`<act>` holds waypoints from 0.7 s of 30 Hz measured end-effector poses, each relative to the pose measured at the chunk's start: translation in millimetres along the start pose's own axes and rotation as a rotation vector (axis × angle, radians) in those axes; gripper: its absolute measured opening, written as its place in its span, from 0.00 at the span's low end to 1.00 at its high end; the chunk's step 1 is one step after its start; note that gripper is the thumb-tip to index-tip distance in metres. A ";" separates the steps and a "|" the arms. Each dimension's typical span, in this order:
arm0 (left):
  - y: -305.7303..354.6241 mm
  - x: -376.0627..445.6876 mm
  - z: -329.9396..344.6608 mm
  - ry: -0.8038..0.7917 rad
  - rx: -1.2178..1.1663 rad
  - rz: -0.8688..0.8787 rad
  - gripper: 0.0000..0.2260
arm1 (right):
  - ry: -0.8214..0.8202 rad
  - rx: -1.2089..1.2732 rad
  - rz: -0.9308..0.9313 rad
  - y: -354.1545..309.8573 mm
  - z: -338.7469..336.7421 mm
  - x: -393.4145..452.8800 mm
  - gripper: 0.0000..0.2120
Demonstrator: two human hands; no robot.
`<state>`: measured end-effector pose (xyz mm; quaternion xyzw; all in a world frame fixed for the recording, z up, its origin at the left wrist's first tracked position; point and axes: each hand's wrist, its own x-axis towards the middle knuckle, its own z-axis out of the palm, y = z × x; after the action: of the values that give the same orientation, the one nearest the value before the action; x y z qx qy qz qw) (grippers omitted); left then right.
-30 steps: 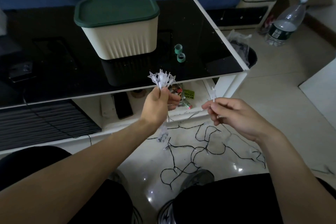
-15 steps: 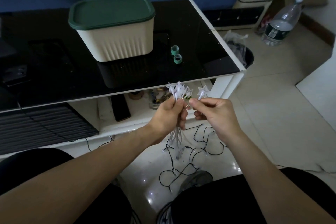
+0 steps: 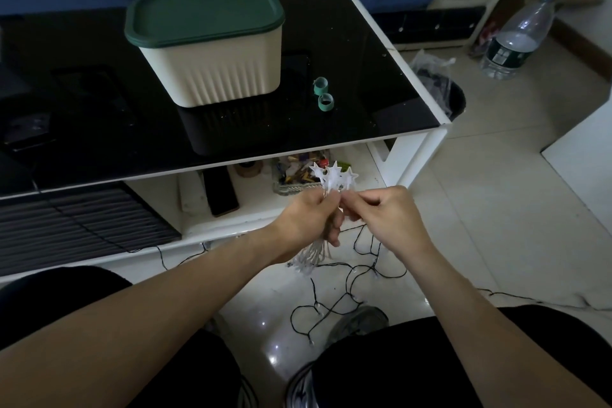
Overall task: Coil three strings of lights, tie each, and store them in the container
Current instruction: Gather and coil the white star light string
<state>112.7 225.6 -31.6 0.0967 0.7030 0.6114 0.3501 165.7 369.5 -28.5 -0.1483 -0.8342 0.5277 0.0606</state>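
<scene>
Hands (image 3: pixel 347 212) now joined — gripping star lights (image 3: pixel 332 175), no legible labels

Bunch of white plastic star lights (image 3: pixel 332 175) gathered upright below the black glass table's (image 3: pixel 364 53) front edge; thin black wire (image 3: pixel 334 305) trailing loose beneath. Cream ribbed container with closed green lid (image 3: pixel 212 50) standing on that table; two green tie loops (image 3: pixel 323 94) just right of it.

A second ago the right hand (image 3: pixel 385 215) was apart from the left hand (image 3: pixel 308 219) and pinched one star light alone. Now it has come against the left hand, fingers touching, and that star has joined the bunch of star lights (image 3: pixel 332 175) in the left fist. The bunch sits lower, below the table edge (image 3: pixel 298 156).
</scene>
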 end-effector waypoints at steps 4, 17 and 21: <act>-4.3 1.0 -4.0 0.033 0.133 0.028 0.13 | 0.189 0.030 -0.020 2.9 8.0 -2.7 0.07; -7.4 0.8 -3.8 0.263 0.004 -0.018 0.15 | -0.064 -0.276 -0.241 3.7 36.3 -18.0 0.20; -3.3 3.1 -9.3 0.302 -0.043 -0.007 0.15 | -0.249 -0.340 -0.168 4.0 25.8 -11.7 0.24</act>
<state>105.7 219.3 -35.7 -0.0066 0.7349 0.6325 0.2444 170.8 345.2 -42.7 -0.0200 -0.9215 0.3870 -0.0251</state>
